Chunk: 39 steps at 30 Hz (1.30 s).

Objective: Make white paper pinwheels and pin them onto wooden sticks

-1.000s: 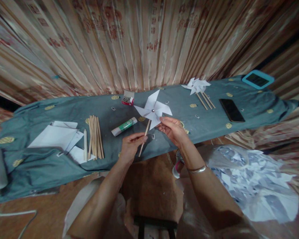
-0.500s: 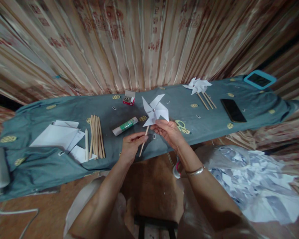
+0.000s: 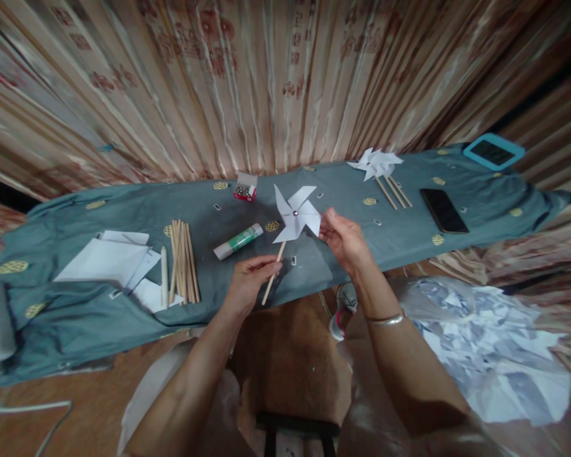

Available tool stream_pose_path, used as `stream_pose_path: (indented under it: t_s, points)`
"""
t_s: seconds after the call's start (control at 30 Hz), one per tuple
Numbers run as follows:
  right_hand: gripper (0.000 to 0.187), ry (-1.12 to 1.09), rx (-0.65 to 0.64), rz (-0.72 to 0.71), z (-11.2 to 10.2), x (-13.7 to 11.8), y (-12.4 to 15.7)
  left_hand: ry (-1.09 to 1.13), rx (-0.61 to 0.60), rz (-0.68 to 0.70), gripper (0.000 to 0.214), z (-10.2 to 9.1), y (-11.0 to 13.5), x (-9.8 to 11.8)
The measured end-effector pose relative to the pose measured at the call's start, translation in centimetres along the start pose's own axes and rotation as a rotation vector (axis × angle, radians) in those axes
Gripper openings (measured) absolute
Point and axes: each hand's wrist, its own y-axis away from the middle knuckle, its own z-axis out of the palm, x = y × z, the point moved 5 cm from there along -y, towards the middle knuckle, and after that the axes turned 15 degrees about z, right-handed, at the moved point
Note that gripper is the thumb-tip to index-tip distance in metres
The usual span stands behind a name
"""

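Observation:
A white paper pinwheel (image 3: 295,214) on a wooden stick is held upright over the grey-blue cloth (image 3: 76,304). My left hand (image 3: 250,279) is closed on the lower part of the stick. My right hand (image 3: 345,240) pinches the right blade of the pinwheel with thumb and fingers. A silver pin marks the pinwheel's centre.
On the cloth lie a glue stick (image 3: 238,241), a small pin box (image 3: 245,188), a bundle of wooden sticks (image 3: 183,259), white paper sheets (image 3: 107,260), finished pinwheels (image 3: 375,164), a black phone (image 3: 443,210) and a blue-cased tablet (image 3: 493,151). A bag of paper scraps (image 3: 485,346) lies at the right.
The pinwheel's blades have turned. My right hand has moved from below the pinwheel to its right blade. My left hand stays on the stick.

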Motion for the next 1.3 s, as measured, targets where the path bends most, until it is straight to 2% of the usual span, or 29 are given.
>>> stream_pose_path:
  t_s: [0.4, 0.73, 1.3]
  points:
    - [0.036, -0.012, -0.022, -0.019, 0.0, -0.4, 0.2, -0.010, -0.017, -0.027, 0.041, 0.4, 0.0, -0.6]
    - [0.035, -0.062, -0.041, 0.059, 0.4, 0.3, 0.5, 0.012, 0.019, -0.023, 0.040, 0.4, 0.0, -0.5]
    - [0.034, -0.062, -0.086, 0.115, 1.3, 1.5, 0.8, 0.021, 0.011, 0.022, 0.038, 0.3, -0.2, -0.6]
